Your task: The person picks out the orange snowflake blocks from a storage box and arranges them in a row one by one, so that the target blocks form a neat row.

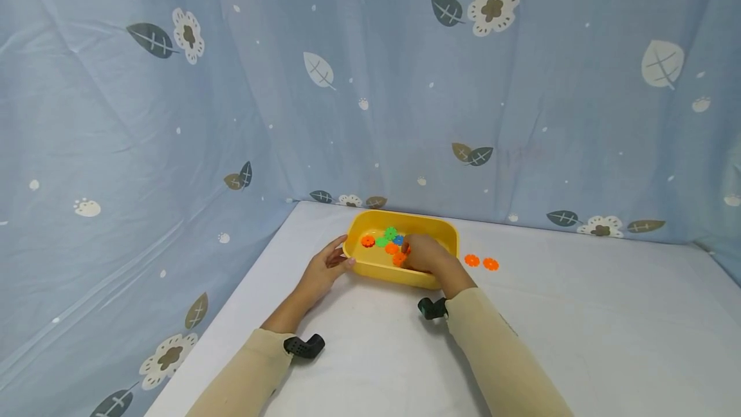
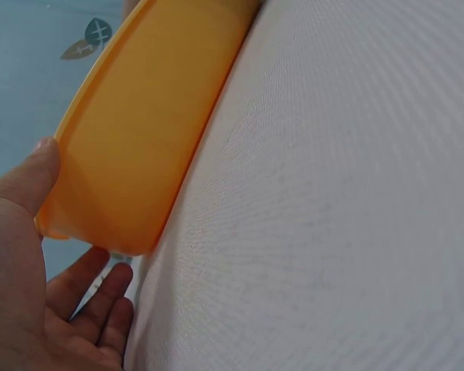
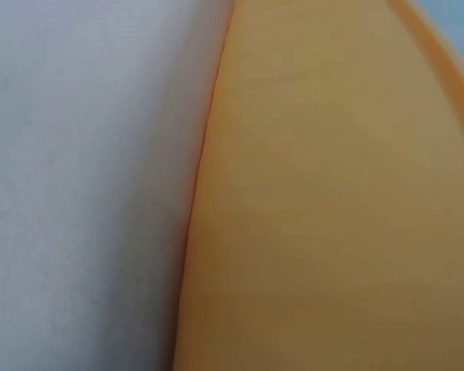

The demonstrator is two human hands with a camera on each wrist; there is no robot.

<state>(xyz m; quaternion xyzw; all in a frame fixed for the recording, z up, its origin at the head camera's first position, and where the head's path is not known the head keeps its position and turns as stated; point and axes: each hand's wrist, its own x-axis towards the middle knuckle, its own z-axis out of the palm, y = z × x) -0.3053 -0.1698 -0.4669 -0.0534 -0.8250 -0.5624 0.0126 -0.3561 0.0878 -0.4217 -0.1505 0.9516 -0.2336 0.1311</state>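
Note:
A yellow plastic basin [image 1: 376, 270] stands on the white-covered table. My left hand [image 1: 320, 273] grips its left end, thumb on the front side near the rim and fingers around the corner. My right hand [image 1: 427, 255] reaches down inside the right part with bent fingers; the fingertips are partly hidden, so I cannot tell whether they pinch a piece. Beside them lie flower-shaped plastic discs: an orange disc [image 1: 399, 259], a blue disc [image 1: 397, 240], a green disc [image 1: 390, 233] and a red-orange disc [image 1: 368, 241]. The right wrist view shows only the basin's outer wall [image 3: 332, 193].
Two orange discs, one [image 1: 471, 260] nearer the basin and another [image 1: 491, 264] farther right, lie on the table [image 1: 608, 314]. A blue patterned curtain [image 1: 393, 82] hangs behind and along the left side.

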